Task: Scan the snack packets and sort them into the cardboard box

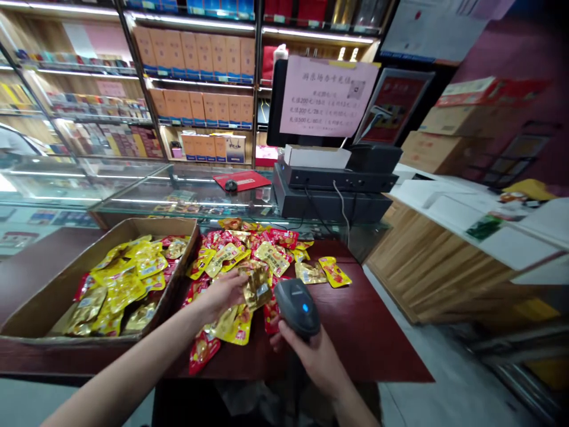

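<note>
Over the heap of small packets (272, 257), my left hand (224, 293) grips a gold foil packet (258, 287) by its left side. My right hand (311, 353) is wrapped round a dark barcode scanner (297, 307) with a blue light on top, its head close to the right of the gold packet. The heap has red, yellow and gold packets and lies on the dark red table (355, 338). To the left is an open cardboard box (178, 279) holding more yellow, gold and red packets.
Behind the table are a glass counter (186, 184), a black mouse (230, 185) on a red mat and a monitor (276, 101) with a paper sign. Cables hang from the black register unit (329, 198). A white-topped wooden counter (444, 267) stands right.
</note>
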